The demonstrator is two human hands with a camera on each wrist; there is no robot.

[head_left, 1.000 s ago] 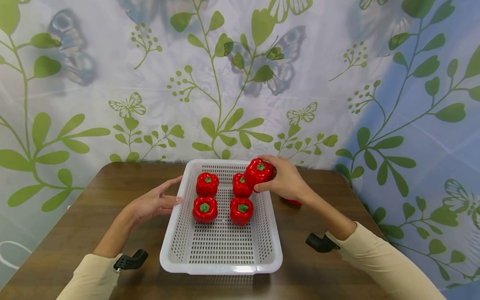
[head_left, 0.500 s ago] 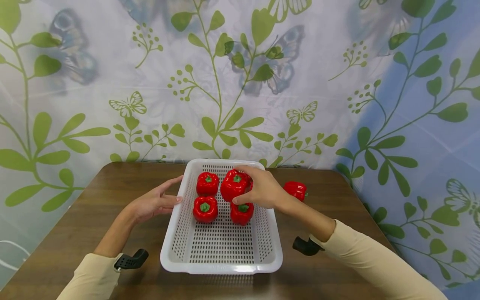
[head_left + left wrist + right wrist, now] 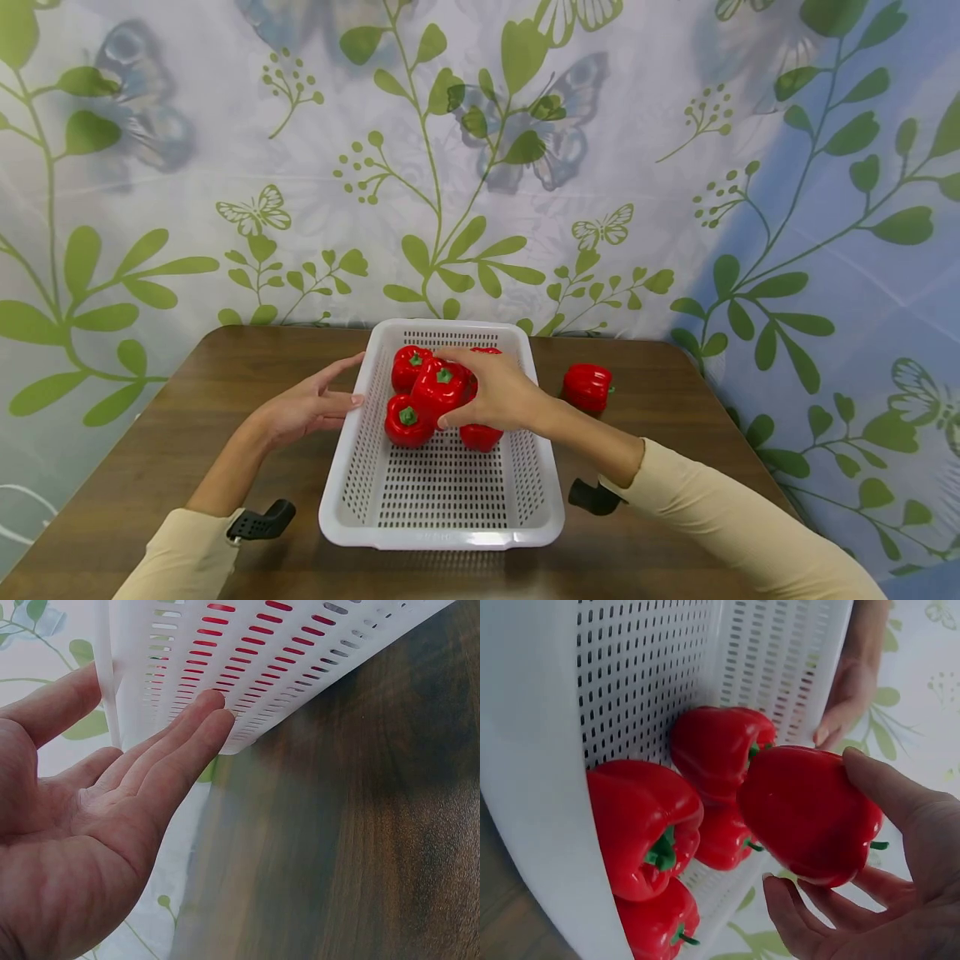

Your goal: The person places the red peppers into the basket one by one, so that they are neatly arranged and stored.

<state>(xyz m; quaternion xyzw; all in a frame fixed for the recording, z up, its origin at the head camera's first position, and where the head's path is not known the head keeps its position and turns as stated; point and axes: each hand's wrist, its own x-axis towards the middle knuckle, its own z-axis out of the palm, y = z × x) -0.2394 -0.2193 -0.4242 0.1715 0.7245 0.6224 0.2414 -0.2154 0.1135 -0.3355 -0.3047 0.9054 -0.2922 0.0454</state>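
A white perforated plastic basket (image 3: 442,508) stands on the table with several red bell peppers in it. Over the basket, my right hand (image 3: 510,392) grips a red bell pepper (image 3: 437,385) between thumb and fingers. In the right wrist view that held pepper (image 3: 810,814) is above a pepper (image 3: 716,746) lying in the basket. My left hand (image 3: 307,406) touches the basket's left side from outside; in the left wrist view its straight fingers (image 3: 176,761) lie along the slotted wall. Peppers on the basket's right are partly hidden by my right hand.
Another red bell pepper (image 3: 587,387) lies on its side on the brown wooden table (image 3: 637,433), right of the basket. A leaf-patterned curtain (image 3: 480,167) hangs behind the table's back edge.
My right hand has carried the held pepper leftward, from over the basket's right rim to the peppers on its left. The pepper on the table has come into full view. My left hand has stayed put.
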